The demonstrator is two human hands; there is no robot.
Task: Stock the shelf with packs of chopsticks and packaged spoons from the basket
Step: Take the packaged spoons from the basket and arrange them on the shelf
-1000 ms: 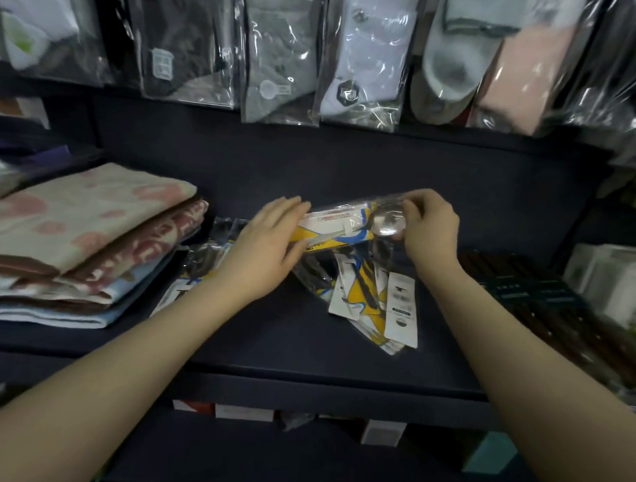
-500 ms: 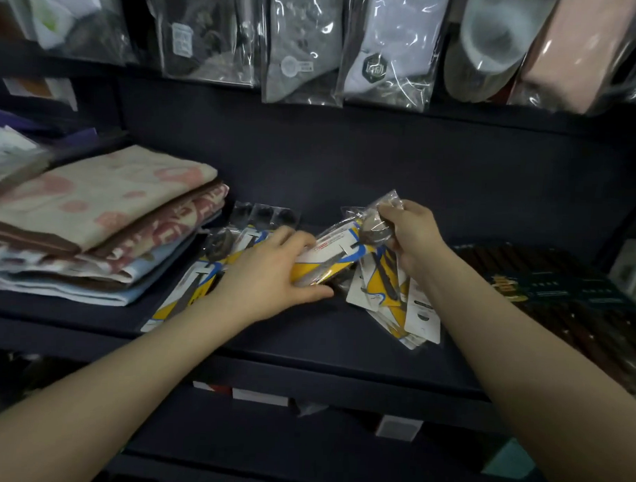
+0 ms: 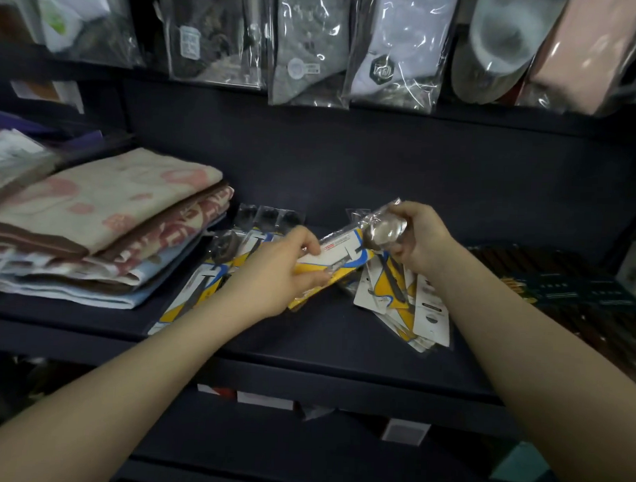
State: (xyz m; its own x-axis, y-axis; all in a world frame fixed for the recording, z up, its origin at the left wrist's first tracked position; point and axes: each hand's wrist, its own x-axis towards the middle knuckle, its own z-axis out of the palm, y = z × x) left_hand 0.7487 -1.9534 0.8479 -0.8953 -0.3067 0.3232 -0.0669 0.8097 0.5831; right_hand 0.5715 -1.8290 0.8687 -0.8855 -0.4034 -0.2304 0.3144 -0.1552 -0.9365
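Both hands hold one packaged spoon (image 3: 345, 254), a clear bag with a yellow, white and blue card, slanted just above the dark shelf (image 3: 306, 341). My left hand (image 3: 275, 271) grips its lower card end. My right hand (image 3: 421, 237) pinches the upper end around the spoon's shiny bowl. A loose pile of spoon packs (image 3: 404, 301) lies under my right hand. More spoon packs (image 3: 196, 290) lie to the left, partly hidden by my left arm. Dark chopstick packs (image 3: 560, 285) lie at the right. The basket is out of view.
Folded towels (image 3: 104, 226) are stacked on the shelf's left side. Bagged socks (image 3: 309, 49) hang in a row above the shelf's back wall. Small boxes (image 3: 405, 429) sit on the lower shelf below.
The held spoon pack has come down from chest height to just above the shelf, and its card end has tilted downward. My left hand has closed around that end.
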